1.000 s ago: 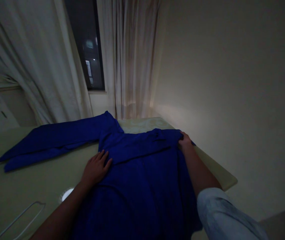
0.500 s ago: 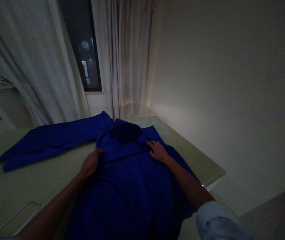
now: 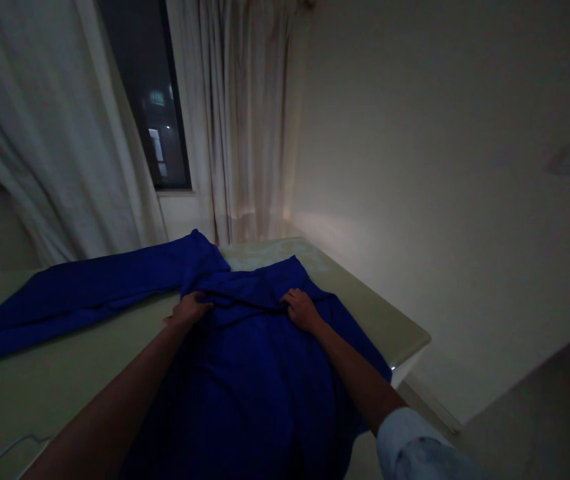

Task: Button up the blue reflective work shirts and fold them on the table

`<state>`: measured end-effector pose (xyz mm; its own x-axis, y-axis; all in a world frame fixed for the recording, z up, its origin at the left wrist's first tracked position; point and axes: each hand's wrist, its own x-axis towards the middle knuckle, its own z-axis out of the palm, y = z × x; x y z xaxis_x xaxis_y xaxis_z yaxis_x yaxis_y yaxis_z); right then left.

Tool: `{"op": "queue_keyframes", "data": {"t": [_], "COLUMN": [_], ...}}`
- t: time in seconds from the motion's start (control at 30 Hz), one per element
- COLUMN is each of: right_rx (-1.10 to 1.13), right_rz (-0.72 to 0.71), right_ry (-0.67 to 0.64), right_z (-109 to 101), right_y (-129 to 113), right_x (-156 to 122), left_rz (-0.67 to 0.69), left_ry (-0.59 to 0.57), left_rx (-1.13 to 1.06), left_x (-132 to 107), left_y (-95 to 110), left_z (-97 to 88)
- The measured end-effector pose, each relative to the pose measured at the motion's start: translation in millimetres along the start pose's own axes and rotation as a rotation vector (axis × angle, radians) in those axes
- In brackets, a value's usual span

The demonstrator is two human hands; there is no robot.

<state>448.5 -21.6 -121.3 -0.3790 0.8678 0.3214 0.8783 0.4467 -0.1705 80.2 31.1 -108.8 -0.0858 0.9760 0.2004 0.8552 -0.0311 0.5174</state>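
Observation:
A deep blue cloth garment (image 3: 249, 373) lies over the near part of the table and hangs toward me; its exact kind is hard to tell in the dim light. My left hand (image 3: 191, 309) pinches the cloth at the left end of a crosswise fold. On the right end of that fold, my right hand (image 3: 301, 309) has its fingers curled onto the fabric. Between both hands the upper band of cloth lies low and creased. A long blue piece (image 3: 99, 277), like a folded sleeve or trouser leg, stretches to the left from the garment's top.
The pale greenish table (image 3: 385, 310) has its right corner close to the wall (image 3: 439, 167). Behind it hang light curtains (image 3: 245, 120) beside a dark window (image 3: 147, 93). A thin white wire, perhaps a clothes hanger (image 3: 9, 450), lies at the lower left.
The raised flap with a dark opening between my hands has been laid down flat. The view has shifted slightly to the right, and both hands remain on the fold.

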Motion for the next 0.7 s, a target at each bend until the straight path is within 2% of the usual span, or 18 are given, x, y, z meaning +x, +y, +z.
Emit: {"op": "queue_keyframes", "data": {"t": [0.13,0.2,0.3,0.4,0.53,0.6,0.7], "right_rx": [0.015,0.015,-0.002,0.022,0.068,0.083,0.094], "right_rz": [-0.034,-0.039,-0.056,-0.106,-0.143,-0.139,-0.124], "right_ry": [0.000,-0.015,-0.029,-0.015,0.000,0.002,0.016], "right_z": [-1,0,1,2,2,2,0], "right_y": [-3,-3,-1,1,1,0,-2], "right_x": [-2,-2,-1,-1,-1,-1,-3], "left_rz": [0.007,0.035,0.056,0.002,-0.140,-0.149,-0.092], "left_ry": [0.046,0.138,0.251,0.204,0.124,0.074,-0.005], "left_rx": [-0.028,-0.045,-0.048,-0.013,0.057,0.094,0.143], "left_x": [3,3,-3,-11,-18,-19,-23], "left_y": [14,18,12,-1,-11,-11,-7], "left_z": [-7.1,-18.0,-37.6,-48.5,-42.3,-34.8,-26.9]}}
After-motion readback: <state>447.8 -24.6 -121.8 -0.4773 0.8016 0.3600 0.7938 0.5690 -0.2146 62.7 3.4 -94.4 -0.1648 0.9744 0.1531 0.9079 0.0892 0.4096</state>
